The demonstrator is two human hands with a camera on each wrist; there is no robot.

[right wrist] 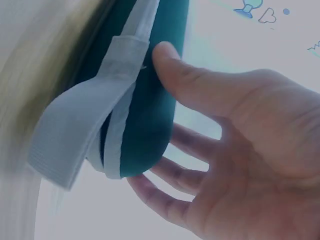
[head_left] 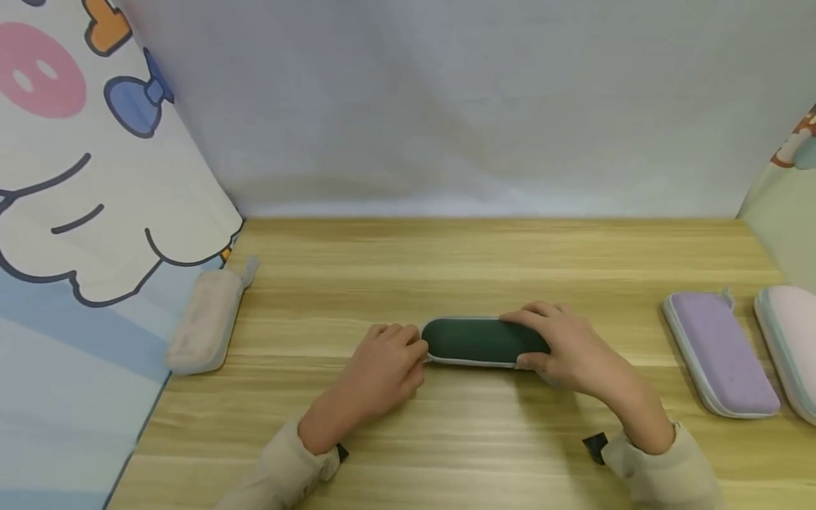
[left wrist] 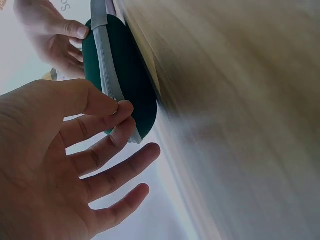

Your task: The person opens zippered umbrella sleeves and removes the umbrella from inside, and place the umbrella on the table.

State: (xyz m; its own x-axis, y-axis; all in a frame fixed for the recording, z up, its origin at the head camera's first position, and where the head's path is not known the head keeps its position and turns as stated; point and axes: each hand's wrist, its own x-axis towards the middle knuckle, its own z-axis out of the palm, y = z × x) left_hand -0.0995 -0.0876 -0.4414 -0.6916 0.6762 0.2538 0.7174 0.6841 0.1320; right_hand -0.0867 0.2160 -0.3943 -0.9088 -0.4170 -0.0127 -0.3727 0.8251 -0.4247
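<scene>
A dark green zippered case (head_left: pixel 474 340) with light grey trim lies lengthwise across the middle of the table. At its left end, the thumb and index finger of my left hand (head_left: pixel 385 365) pinch the zipper pull, which the fingertips mostly hide; the other fingers spread loosely. My right hand (head_left: pixel 567 347) grips the case's right end, thumb on the near side and fingers on the far side. In the right wrist view, a grey strap (right wrist: pixel 65 130) sticks out from that end. The grey zipper band (left wrist: pixel 106 60) along the near side looks closed in the left wrist view.
A beige case (head_left: pixel 207 319) with a strap lies at the table's left edge. On the right are a lavender case (head_left: pixel 723 354) and, beside it, a pale pink case (head_left: pixel 793 340). A pale cloth (head_left: pixel 446 106) hangs behind the wooden table (head_left: pixel 484 269); printed cloth (head_left: pixel 83 212) borders its left.
</scene>
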